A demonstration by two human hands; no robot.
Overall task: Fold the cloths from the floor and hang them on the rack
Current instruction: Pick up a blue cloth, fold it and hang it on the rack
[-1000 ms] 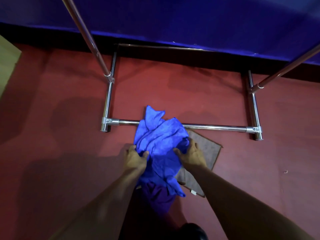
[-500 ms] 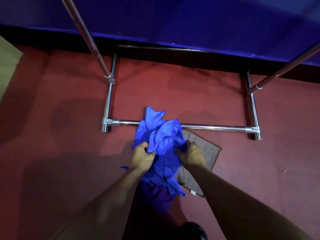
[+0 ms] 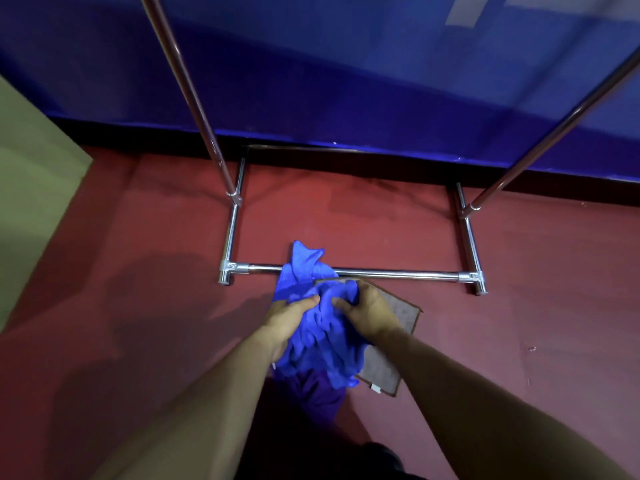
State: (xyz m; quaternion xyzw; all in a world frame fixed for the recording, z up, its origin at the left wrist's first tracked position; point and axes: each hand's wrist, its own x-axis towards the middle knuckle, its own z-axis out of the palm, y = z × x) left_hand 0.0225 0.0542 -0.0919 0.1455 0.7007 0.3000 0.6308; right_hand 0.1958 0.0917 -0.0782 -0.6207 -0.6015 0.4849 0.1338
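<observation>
I see both hands bunching the blue cloth (image 3: 322,327) — left hand (image 3: 289,320) and right hand (image 3: 372,313) each clutching a fistful, above the grey cloth (image 3: 398,317) beside the rack (image 3: 381,273) base

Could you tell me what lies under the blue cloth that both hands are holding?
A flat grey-brown cloth lies on the red floor beneath the blue cloth; only its right side and near corner show. The rest is covered.
</observation>
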